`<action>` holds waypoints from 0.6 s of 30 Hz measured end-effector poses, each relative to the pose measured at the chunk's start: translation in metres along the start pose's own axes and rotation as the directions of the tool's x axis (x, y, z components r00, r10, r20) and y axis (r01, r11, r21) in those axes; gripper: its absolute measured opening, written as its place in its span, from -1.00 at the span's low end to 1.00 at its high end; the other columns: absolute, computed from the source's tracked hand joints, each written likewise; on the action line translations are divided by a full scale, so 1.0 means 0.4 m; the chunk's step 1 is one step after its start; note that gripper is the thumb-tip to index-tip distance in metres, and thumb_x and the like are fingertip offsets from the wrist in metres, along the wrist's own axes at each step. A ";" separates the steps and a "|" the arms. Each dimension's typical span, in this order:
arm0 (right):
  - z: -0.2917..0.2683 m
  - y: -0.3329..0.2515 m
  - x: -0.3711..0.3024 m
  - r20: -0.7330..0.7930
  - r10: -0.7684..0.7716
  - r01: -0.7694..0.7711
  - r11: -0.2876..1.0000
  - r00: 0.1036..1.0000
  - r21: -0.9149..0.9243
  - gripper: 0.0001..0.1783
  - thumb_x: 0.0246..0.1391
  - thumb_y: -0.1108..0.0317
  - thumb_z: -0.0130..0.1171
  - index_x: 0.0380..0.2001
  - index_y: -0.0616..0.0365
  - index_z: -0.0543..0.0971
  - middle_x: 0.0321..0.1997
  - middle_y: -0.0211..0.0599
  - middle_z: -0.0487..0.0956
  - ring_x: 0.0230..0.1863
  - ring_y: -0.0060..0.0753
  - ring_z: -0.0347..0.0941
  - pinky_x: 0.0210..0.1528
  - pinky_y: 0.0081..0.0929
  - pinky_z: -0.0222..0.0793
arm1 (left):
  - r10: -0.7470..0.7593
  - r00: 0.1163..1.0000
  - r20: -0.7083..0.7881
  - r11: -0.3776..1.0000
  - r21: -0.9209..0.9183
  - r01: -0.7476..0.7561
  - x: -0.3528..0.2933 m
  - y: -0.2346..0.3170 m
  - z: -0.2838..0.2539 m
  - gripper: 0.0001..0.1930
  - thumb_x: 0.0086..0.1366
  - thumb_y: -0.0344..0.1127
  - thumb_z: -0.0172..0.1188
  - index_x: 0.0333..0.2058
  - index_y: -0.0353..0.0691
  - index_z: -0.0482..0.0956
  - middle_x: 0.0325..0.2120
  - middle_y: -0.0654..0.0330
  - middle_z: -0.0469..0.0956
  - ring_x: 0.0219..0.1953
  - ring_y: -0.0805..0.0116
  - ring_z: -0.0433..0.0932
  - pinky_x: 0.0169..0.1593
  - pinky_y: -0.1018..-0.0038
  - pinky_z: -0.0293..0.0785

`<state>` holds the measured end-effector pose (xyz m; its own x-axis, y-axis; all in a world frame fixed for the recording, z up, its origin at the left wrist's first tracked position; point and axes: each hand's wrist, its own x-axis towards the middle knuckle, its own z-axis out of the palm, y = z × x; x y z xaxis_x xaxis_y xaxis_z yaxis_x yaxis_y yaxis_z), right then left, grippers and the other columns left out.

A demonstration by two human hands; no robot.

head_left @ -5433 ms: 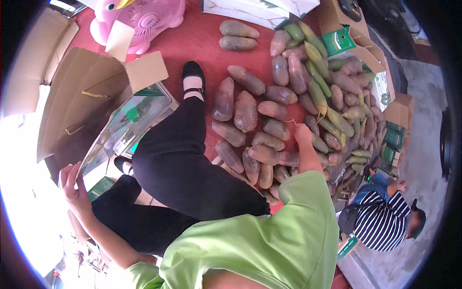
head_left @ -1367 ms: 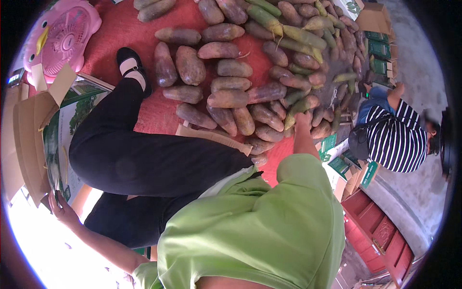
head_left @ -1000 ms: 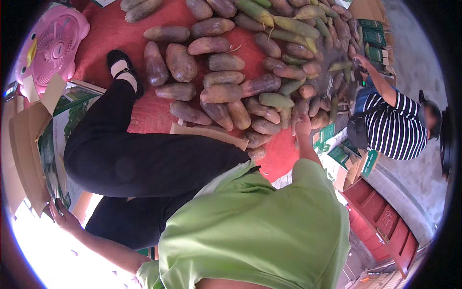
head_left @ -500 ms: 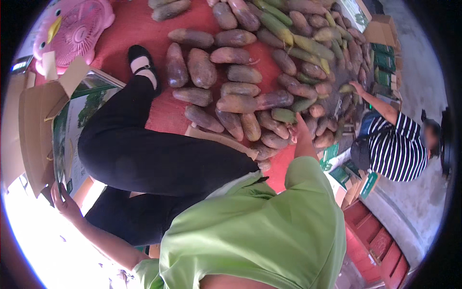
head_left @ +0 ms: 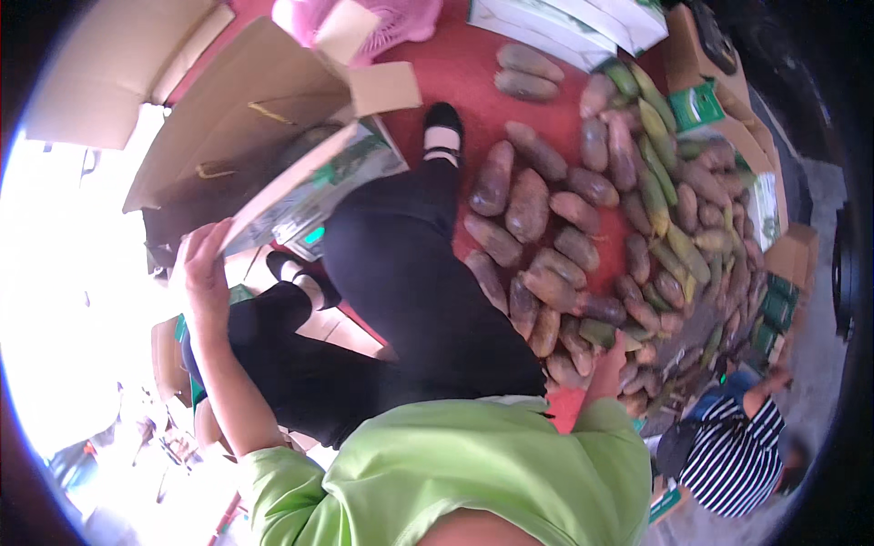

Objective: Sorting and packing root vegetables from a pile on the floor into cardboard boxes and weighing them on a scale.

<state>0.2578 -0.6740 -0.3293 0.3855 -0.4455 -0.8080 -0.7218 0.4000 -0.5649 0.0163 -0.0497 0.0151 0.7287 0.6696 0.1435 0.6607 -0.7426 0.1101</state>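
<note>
Landmark: red floor mat (head_left: pixel 455 77), spread on the ground, bare at its upper middle.

1. Left hand (head_left: pixel 206 266): off the mat's left edge, raised on a bare forearm that rises from a lime-green short sleeve. Fingers curled over the lower edge of a printed green-and-white cardboard box flap (head_left: pixel 305 182), gripping it.

2. Printed flap: slants up from the left hand toward the mat's left side; part of a large brown corrugated carton (head_left: pixel 228 118) lying open off the mat's upper left.

3. Right hand (head_left: pixel 608 364): at the mat's lower edge, arm stretched from the green shirt (head_left: pixel 455 473). It lies against the near end of the heap; whether its fingers are clenched or loose cannot be told, since only the back of the hand shows.

4. Heap of brownish-purple oblong fruits (head_left: pixel 546 237): covers the mat's right half in rough rows, several touching one another. Green and yellow-green elongated fruits (head_left: pixel 655 155) lie mixed in along the heap's far right side.

5. Legs in black trousers (head_left: pixel 401 273): stretched across the mat's middle, just left of the heap; a black strapped shoe (head_left: pixel 442 127) points toward the mat's top.

6. Pink plastic toy (head_left: pixel 382 18): at the mat's top edge, partly cut off.

7. White and green flat boxes (head_left: pixel 564 18): at the mat's upper right corner.

8. Another person in a navy-and-white striped top (head_left: pixel 728 455): beyond the mat's lower right corner, near the heap's end.
</note>
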 end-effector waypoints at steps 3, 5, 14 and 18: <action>0.110 -0.090 -0.184 0.114 -0.362 0.375 0.918 0.925 -0.126 -0.46 -0.08 0.40 0.22 0.01 0.21 0.31 -0.03 -0.19 0.40 -0.13 -0.20 0.42 -0.13 -0.22 0.42 | -0.008 1.000 -0.011 0.999 -0.052 0.008 0.011 0.012 0.023 -0.61 -0.09 -0.68 0.04 -0.24 -0.22 0.58 -0.30 0.11 0.52 -0.22 0.15 0.49 -0.13 0.37 0.40; 0.197 -0.133 -0.252 0.347 -0.474 0.549 0.820 0.809 -0.162 -0.49 -0.10 0.48 0.21 -0.02 0.20 0.33 -0.10 -0.19 0.44 -0.15 -0.27 0.43 -0.16 -0.31 0.43 | -0.007 0.999 -0.037 0.998 -0.066 0.005 0.010 0.008 0.023 -0.63 -0.08 -0.67 0.06 -0.26 -0.20 0.59 -0.32 0.13 0.52 -0.24 0.16 0.49 -0.15 0.36 0.41; 0.763 -0.253 -0.858 0.895 -0.446 0.848 0.477 0.007 0.231 -0.17 -0.24 0.49 0.25 0.16 0.27 0.14 0.08 -0.22 0.32 0.10 -0.32 0.28 0.17 -0.34 0.16 | -0.004 1.000 -0.012 0.998 -0.058 0.003 0.001 -0.004 0.016 -0.63 -0.10 -0.57 0.14 -0.24 -0.14 0.59 -0.30 0.21 0.52 -0.23 0.23 0.49 -0.14 0.35 0.41; 0.925 -0.205 -1.149 0.873 -0.273 0.733 0.474 -0.405 0.488 -0.21 -0.31 0.50 0.30 0.08 0.26 0.22 0.01 -0.22 0.39 0.01 -0.35 0.37 0.09 -0.34 0.28 | -0.016 1.000 0.019 0.997 -0.069 0.018 0.003 -0.008 0.007 -0.65 -0.08 -0.55 0.14 -0.24 -0.14 0.58 -0.29 0.23 0.51 -0.21 0.24 0.48 -0.13 0.34 0.40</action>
<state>0.3524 -0.2058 0.0267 0.5427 0.7702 0.3350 0.2214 0.2536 -0.9416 0.0155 -0.0465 0.0123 0.7210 0.6818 0.1234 0.6594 -0.7299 0.1802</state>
